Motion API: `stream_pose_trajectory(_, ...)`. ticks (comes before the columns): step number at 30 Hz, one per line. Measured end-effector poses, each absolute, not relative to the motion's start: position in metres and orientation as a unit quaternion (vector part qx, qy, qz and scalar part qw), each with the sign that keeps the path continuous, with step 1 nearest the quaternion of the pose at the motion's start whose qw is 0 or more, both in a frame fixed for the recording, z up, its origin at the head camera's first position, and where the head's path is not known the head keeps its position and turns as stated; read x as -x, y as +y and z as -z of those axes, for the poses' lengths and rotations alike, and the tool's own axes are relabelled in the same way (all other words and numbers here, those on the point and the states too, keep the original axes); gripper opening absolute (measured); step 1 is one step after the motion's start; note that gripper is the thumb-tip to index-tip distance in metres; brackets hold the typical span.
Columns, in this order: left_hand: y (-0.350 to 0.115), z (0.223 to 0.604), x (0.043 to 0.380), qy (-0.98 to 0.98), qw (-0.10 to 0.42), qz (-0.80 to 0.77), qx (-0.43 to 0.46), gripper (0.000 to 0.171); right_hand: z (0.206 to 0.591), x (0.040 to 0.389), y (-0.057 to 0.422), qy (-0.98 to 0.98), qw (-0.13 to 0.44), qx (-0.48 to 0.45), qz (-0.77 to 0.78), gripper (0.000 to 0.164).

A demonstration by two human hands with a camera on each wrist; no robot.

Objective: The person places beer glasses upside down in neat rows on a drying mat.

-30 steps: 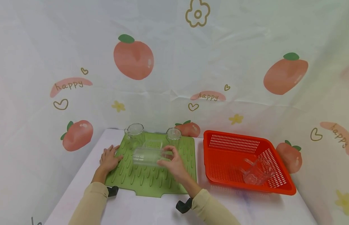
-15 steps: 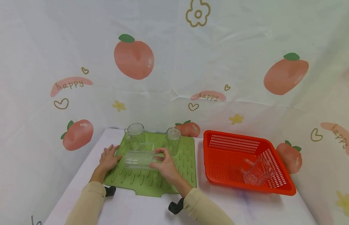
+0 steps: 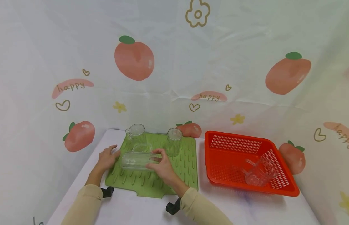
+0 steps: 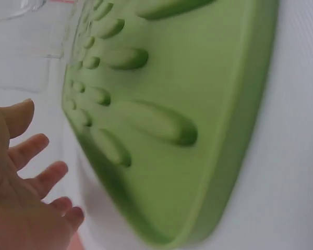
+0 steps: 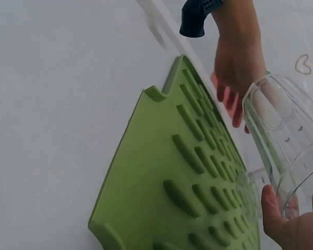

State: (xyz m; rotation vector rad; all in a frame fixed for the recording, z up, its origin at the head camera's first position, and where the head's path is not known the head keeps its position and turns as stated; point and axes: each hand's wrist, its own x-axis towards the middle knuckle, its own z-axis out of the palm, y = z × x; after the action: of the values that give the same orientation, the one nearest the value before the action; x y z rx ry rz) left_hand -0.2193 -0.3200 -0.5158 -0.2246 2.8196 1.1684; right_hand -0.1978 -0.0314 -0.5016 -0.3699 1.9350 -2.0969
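Observation:
My right hand [image 3: 164, 170] grips one end of a clear glass mug [image 3: 133, 161] between thumb and fingers. The mug lies sideways in the air over the green drying mat [image 3: 187, 175], its handle pointing toward the back. In the right wrist view, the mug [image 5: 287, 127] spans the gap between the two hands, and only part of the right hand shows. My left hand [image 3: 107, 158] is at the mat's left edge, holding nothing. Its fingers are loosely spread in the left wrist view, close to the mat [image 4: 198, 177].
Two clear glass mugs stand at the back of the mat, one on the left [image 3: 137, 136] and one on the right [image 3: 174, 143]. To the right is a red plastic basket [image 3: 228, 156] with a glass mug [image 3: 257, 176] tilted inside. A printed cloth [image 3: 163, 103] hangs behind.
My right hand has carried the mug leftward over the mat. The left hand has drawn slightly left. The standing mugs and the basket stay in place.

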Motion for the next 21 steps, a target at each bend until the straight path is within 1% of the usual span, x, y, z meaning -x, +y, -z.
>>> stream_pose_trajectory(3, -0.319, 0.508, 0.217, 0.938, -0.004, -0.342, 0.053, 0.058, 0.502, 0.197, -0.034, 0.662, 0.134, 0.125, 0.727, 0.054)
stream_pose_trajectory(5, -0.318, 0.502, 0.214, 0.939, -0.016, -0.339, 0.049, 0.058, 0.501, 0.196, -0.036, 0.661, 0.136, 0.123, 0.728, 0.054)
stream_pose_trajectory(11, -0.311, 0.48, 0.201, 0.919, -0.004, -0.391, 0.054, 0.065, 0.501, 0.194, -0.041, 0.662, 0.138, 0.123, 0.727, 0.053)
stream_pose_trajectory(15, -0.302, 0.469, 0.191, 0.906, -0.006, -0.42, 0.045, 0.063, 0.503, 0.194, -0.043, 0.657, 0.14, 0.121, 0.73, 0.052)
stream_pose_trajectory(21, -0.293, 0.464, 0.181, 0.893, 0.0, -0.45, 0.003, 0.057, 0.504, 0.193, -0.047, 0.647, 0.138, 0.122, 0.739, 0.052)
